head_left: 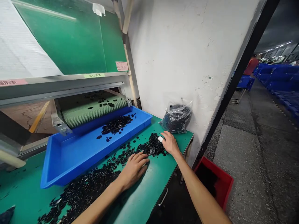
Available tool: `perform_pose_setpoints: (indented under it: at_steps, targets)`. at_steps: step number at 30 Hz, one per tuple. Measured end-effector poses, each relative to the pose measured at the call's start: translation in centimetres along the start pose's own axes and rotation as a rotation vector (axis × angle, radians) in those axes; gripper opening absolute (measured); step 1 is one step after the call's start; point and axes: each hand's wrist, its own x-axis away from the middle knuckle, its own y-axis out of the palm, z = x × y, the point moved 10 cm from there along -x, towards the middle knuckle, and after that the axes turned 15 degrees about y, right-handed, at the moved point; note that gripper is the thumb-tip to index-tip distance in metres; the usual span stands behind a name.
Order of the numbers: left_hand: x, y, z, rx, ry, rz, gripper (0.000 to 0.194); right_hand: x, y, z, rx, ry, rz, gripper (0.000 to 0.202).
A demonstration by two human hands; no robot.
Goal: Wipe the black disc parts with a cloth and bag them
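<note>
Small black parts (86, 189) lie spread over the green table (144, 199), with a denser heap (154, 144) near its right end. My left hand (135, 166) rests at the near edge of the parts, fingers apart, touching a few of them. At the right side of the heap is my right hand (170, 142), its fingers bent around a small white piece (160, 139) beside the heap. A clear plastic bag (177, 117) full of black parts stands just behind my right hand, against the wall.
Behind the parts, a long blue tray (79, 152) holds more black pieces below a green conveyor belt (93, 109). On the floor at the right stands a red bin (225, 183) with dark contents. A person (251, 65) is far off near blue crates (277, 77).
</note>
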Motion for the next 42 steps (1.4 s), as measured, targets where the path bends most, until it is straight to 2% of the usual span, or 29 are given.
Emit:
perform_pose_setpoints:
  at_steps: [2,5,9,12,16,21,26,29,32,37,40,42]
  targets:
    - [1.0,-0.3,-1.2,-0.003,-0.027,-0.004,0.029,0.0,1.5,-1.7,0.067,-0.041,-0.053,0.039]
    - [3.0,-0.7,-2.1,0.003,-0.046,-0.018,0.03,1.4,3.6,-3.9,0.142,-0.118,-0.122,0.038]
    - [5.4,-0.6,-2.0,0.02,-0.034,-0.073,0.034,3.8,5.7,-6.1,0.196,-0.254,-0.224,0.042]
    - [6.8,-0.6,-1.7,0.02,-0.039,-0.092,0.034,4.5,6.4,-6.9,0.204,-0.356,-0.301,0.038]
    - [8.1,-1.1,-1.3,0.011,-0.059,-0.074,0.03,3.2,5.8,-6.9,0.166,-0.403,-0.324,0.039]
    - [8.3,-1.6,-0.7,0.025,-0.077,-0.076,0.028,0.8,4.1,-6.2,0.098,-0.337,-0.265,0.045]
    - [8.1,-3.2,-0.8,0.02,-0.087,0.071,0.031,0.0,1.7,-3.7,0.092,-0.227,-0.151,0.046]
    - [8.3,-4.0,-0.5,0.09,-0.105,0.202,0.029,0.5,1.1,-2.6,0.139,-0.202,-0.146,0.043]
    - [7.6,-4.1,0.9,0.184,-0.128,0.305,0.025,0.7,1.5,-3.1,0.208,-0.205,-0.18,0.042]
    - [4.3,-2.7,5.6,0.283,-0.031,0.352,0.024,-0.2,3.1,-5.3,0.323,-0.204,-0.259,0.033]
    - [2.6,-0.9,7.9,0.328,0.046,0.29,0.028,-0.4,3.6,-6.0,0.344,-0.236,-0.295,0.028]
    - [2.0,0.2,8.7,0.345,0.094,0.22,0.029,-0.2,3.7,-6.0,0.347,-0.27,-0.31,0.029]
